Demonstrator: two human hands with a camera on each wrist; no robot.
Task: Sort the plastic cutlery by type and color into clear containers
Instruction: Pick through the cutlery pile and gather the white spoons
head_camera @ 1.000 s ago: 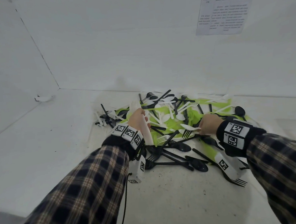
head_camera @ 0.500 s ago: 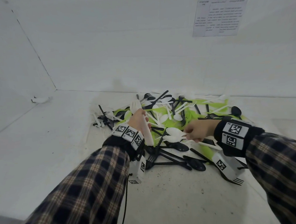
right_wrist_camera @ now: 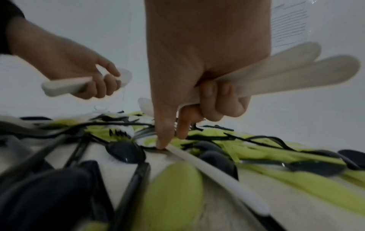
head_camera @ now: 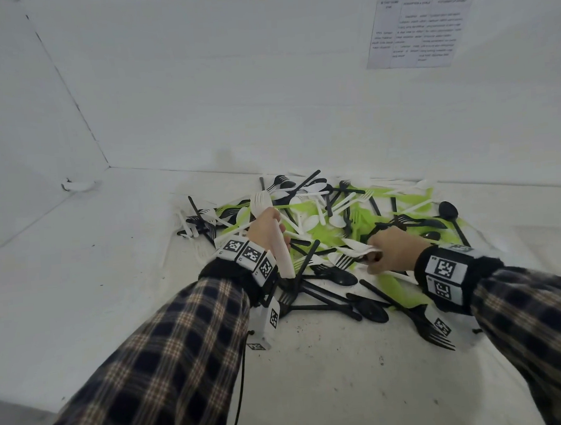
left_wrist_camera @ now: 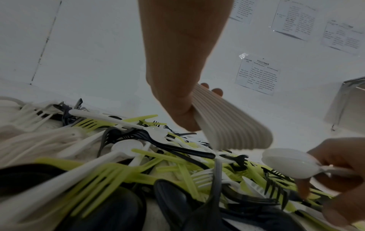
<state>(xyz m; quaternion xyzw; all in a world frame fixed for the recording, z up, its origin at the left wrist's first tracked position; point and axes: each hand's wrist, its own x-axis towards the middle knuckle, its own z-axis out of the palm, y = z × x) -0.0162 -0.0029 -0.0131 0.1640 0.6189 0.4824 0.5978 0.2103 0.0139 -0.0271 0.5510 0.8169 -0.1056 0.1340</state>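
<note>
A: Right hand (head_camera: 394,250) is low over the pile (head_camera: 345,228), fingers curled round a few white spoons (right_wrist_camera: 292,75), forefinger and thumb reaching down onto one more white handle (right_wrist_camera: 215,173)

B: Which way does that handle lie?

A: Long axis runs from the fingertips back toward the wrist, flat on the heap. Looks like a pinch and lift next

B: And the left hand (head_camera: 267,229)?

A: Just beside it, wrapped round a thick stack of white cutlery (left_wrist_camera: 233,123), so the right is nearer. No containers in view

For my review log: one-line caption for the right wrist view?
Right hand gripping white spoons, forefinger touching another in the pile.
</note>
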